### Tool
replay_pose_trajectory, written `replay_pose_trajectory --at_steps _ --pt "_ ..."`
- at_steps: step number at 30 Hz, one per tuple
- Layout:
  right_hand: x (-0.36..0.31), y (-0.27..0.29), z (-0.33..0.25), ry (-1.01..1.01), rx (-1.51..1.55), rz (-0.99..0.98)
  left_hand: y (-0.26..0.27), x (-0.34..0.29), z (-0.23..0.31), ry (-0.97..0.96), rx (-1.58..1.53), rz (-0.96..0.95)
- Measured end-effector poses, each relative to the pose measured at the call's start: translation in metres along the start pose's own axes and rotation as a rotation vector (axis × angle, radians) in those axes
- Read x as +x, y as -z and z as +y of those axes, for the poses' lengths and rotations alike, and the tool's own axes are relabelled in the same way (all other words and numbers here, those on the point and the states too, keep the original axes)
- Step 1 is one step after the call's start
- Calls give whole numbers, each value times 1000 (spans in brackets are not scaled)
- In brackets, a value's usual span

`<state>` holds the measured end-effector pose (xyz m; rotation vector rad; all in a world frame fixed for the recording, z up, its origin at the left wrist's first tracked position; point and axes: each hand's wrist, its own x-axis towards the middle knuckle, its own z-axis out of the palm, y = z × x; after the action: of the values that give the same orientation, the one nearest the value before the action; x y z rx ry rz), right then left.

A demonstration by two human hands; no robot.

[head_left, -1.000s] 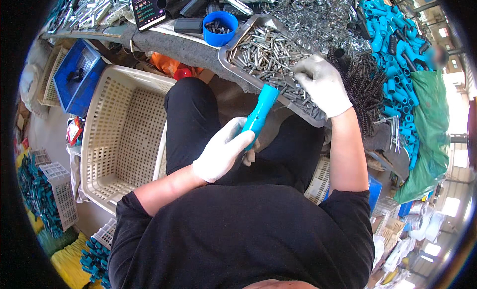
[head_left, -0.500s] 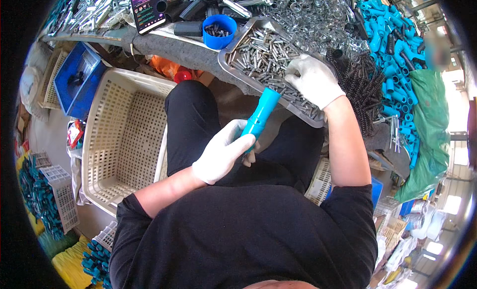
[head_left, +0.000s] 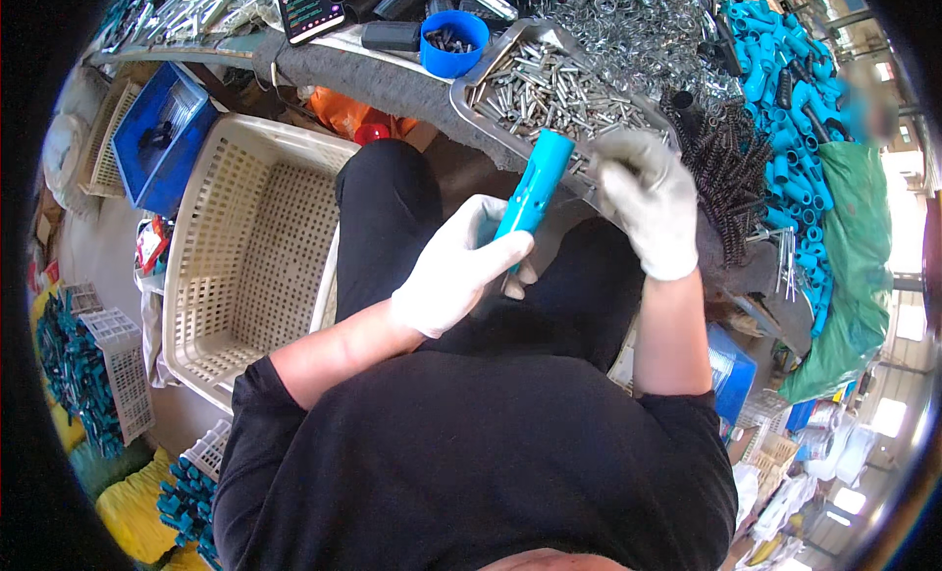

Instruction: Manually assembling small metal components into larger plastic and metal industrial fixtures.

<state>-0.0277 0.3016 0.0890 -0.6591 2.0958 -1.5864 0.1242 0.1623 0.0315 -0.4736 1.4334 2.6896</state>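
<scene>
My left hand (head_left: 456, 272), in a white glove, is closed round the lower part of a turquoise plastic tube (head_left: 538, 183). The tube tilts up and away to the right, with small openings in its side. My right hand (head_left: 648, 198), also gloved, is just right of the tube, beside the near edge of a grey tray (head_left: 475, 105). Its fingers are curled together and slightly blurred; whatever they pinch does not show. Small metal pins (head_left: 535, 88) lie heaped in the tray.
Dark springs (head_left: 731, 169) and turquoise plastic parts (head_left: 780, 129) are piled right of the tray. A blue cup (head_left: 453, 66) and a phone (head_left: 312, 17) sit on the bench behind. At my left stands a cream plastic basket (head_left: 182, 277); a blue bin (head_left: 132, 169) is beyond it.
My right hand has come out of the pin tray, back toward me. My left hand has moved the tube slightly up and right, nearer to the right hand. The view has shifted a little.
</scene>
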Motion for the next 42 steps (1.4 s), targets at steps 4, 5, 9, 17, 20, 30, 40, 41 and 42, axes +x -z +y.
replay_pose_trajectory --at_steps 4,5,9,17,20,30,40,41,42 --pt "-26 -16 19 181 -83 -90 -4 2 -3 -38 -8 -3" --pt "-30 -19 20 185 -95 -73 -5 2 -4 -54 24 6" --pt "-34 -24 26 549 -348 -19 -9 -2 -9 -95 158 10" --pt "-60 -37 57 -18 656 -114 -6 -17 -22 -248 482 86" --pt "-62 -31 60 -90 637 -157 -8 -19 -19 -284 609 106" --pt "-59 -21 46 58 419 -253 6 -17 -8 96 156 -283" --pt "-38 -1 16 30 -320 -95 13 -6 -31 -386 632 -195" --pt "-30 6 12 25 -281 -116 11 -7 -24 -384 627 -199" --pt "-19 9 0 88 -460 -60 11 -9 -16 -166 457 -204"
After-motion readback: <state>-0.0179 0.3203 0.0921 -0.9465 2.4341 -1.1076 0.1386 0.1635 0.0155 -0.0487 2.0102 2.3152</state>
